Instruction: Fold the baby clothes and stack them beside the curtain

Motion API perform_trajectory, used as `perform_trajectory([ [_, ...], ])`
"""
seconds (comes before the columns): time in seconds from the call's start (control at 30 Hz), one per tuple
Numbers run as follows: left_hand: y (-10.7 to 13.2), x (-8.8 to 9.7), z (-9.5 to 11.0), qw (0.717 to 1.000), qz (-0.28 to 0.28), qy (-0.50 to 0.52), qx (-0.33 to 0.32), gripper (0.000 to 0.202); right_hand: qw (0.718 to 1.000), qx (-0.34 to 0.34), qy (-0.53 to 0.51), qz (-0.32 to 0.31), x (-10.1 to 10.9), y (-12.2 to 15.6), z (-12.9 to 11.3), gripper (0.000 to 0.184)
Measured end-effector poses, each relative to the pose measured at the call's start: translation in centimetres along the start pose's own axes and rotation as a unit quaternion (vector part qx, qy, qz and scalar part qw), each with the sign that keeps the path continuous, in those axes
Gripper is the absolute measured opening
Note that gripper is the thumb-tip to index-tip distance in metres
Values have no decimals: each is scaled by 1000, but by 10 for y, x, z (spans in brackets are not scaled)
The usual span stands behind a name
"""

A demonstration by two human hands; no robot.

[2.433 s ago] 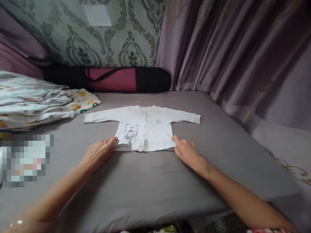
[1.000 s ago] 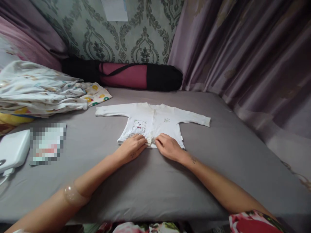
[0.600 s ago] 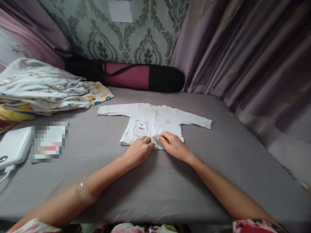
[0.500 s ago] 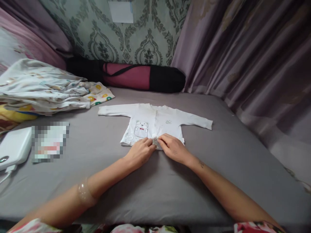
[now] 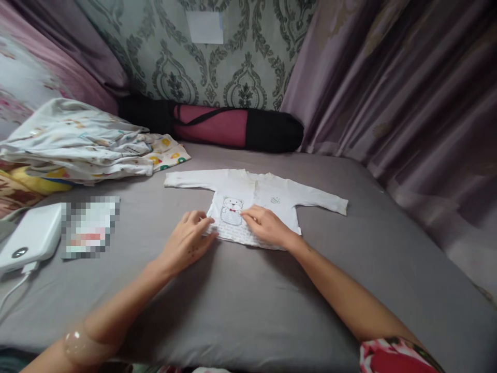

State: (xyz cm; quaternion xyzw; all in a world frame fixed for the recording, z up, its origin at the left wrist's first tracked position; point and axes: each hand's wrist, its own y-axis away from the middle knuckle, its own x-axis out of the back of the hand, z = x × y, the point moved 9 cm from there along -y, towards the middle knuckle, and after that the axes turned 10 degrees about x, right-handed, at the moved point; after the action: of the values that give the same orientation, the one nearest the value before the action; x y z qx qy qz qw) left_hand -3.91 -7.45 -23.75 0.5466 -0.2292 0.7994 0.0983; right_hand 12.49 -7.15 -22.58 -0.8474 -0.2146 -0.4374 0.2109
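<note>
A small white long-sleeved baby shirt [image 5: 267, 189] lies spread on the grey sheet, sleeves out to both sides. A bear with a red bow tie is drawn on its left half, a small bee on the other. My left hand [image 5: 190, 235] is at the shirt's lower left corner, thumb and fingers apart by the side edge and hem. My right hand [image 5: 267, 225] rests over the lower front, covering part of the button strip. Its thumb and forefinger are pinched together on the fabric beside the bear; the exact hold is partly hidden.
Printed baby clothes [image 5: 85, 142] are heaped at the left. Nearer lie a white power bank [image 5: 34, 233] with a cable and a blurred-out flat item [image 5: 93, 228]. A black and maroon long bag [image 5: 217, 127] lies along the wall; purple curtains [image 5: 380, 77] hang at the right.
Both hands were together at the bottom of the button strip. My left hand has moved left to the shirt's corner and opened; my right has shifted slightly left and up. The view has shifted slightly.
</note>
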Motion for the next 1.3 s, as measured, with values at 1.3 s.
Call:
perform_trajectory([
  [1.3,15,2,-50,982,-53,146,107,23,989,-23,122,-84,-95,-73,-22,67],
])
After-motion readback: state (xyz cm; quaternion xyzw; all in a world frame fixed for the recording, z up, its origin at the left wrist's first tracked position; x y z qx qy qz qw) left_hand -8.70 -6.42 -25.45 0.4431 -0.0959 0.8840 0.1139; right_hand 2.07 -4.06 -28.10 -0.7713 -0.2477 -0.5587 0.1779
